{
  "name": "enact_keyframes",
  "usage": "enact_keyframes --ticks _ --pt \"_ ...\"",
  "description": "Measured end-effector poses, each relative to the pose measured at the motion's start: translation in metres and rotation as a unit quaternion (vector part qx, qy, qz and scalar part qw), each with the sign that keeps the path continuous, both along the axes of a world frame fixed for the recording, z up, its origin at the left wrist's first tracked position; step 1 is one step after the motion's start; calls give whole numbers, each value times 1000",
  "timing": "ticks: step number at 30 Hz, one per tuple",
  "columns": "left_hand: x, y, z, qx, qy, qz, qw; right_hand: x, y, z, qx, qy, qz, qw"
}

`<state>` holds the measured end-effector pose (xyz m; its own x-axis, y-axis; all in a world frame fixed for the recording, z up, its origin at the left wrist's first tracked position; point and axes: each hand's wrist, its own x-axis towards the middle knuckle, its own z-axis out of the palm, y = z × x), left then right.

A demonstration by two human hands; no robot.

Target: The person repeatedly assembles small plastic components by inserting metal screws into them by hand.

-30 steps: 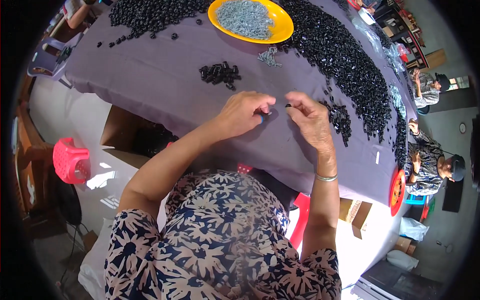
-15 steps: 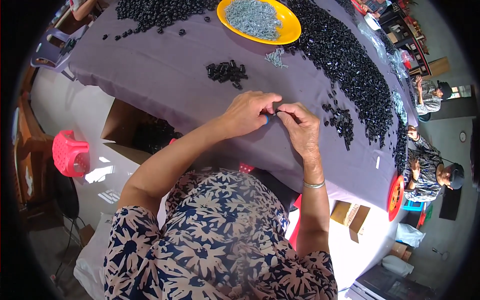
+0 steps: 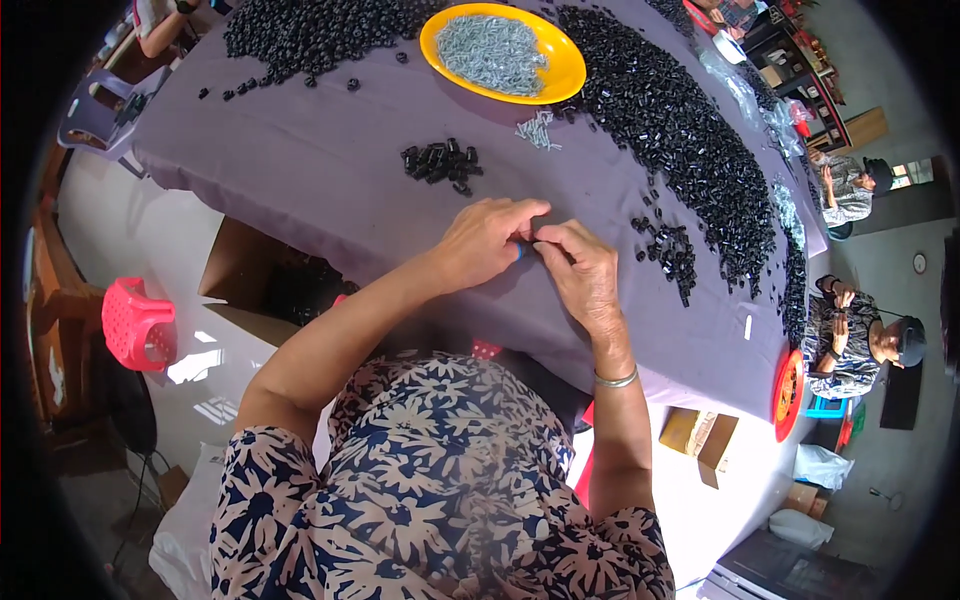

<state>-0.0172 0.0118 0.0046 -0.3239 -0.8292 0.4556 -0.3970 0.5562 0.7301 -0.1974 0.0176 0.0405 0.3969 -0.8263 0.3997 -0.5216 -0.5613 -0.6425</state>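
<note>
Over the near part of the cloth-covered table (image 3: 330, 150), my left hand (image 3: 485, 243) and my right hand (image 3: 585, 272) meet almost fingertip to fingertip. My right thumb and forefinger pinch what looks like a small black part, mostly hidden by the fingers. The left fingers are closed too, with a blue band on one; what they hold is hidden. Just beyond my left hand lies a small pile of black cylindrical parts (image 3: 440, 165). A few silvery screws (image 3: 538, 130) lie farther off, and a looser group of black parts (image 3: 668, 250) is right of my right hand.
A yellow dish (image 3: 568, 75) holds many screws. Large heaps of black parts lie at the far left (image 3: 310, 35) and along the right (image 3: 690, 150). An open cardboard box (image 3: 235, 250) and a pink stool (image 3: 138, 325) stand left, below the table. Other people (image 3: 850, 330) work at the right.
The view has shifted slightly. Both hands stay close together, and the right fingertips now sit a little lower against the left ones. The piles look the same.
</note>
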Motion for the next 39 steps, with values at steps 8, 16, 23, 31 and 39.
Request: enact_keyframes --ticks 8,16,23,31,39 --pt "5 2 1 1 -13 -6 1000 4 0 -1 -36 12 27 999" --pt "22 -3 14 127 52 -89 987 6 6 4 -85 97 39 991" --pt "10 -7 21 94 -79 -48 991 6 4 7 6 28 28 999" --pt "10 -35 47 361 -99 -134 918 8 2 -1 63 -17 -29 997" --pt "12 -46 49 497 -51 -180 847 8 3 0 79 -28 -38 996"
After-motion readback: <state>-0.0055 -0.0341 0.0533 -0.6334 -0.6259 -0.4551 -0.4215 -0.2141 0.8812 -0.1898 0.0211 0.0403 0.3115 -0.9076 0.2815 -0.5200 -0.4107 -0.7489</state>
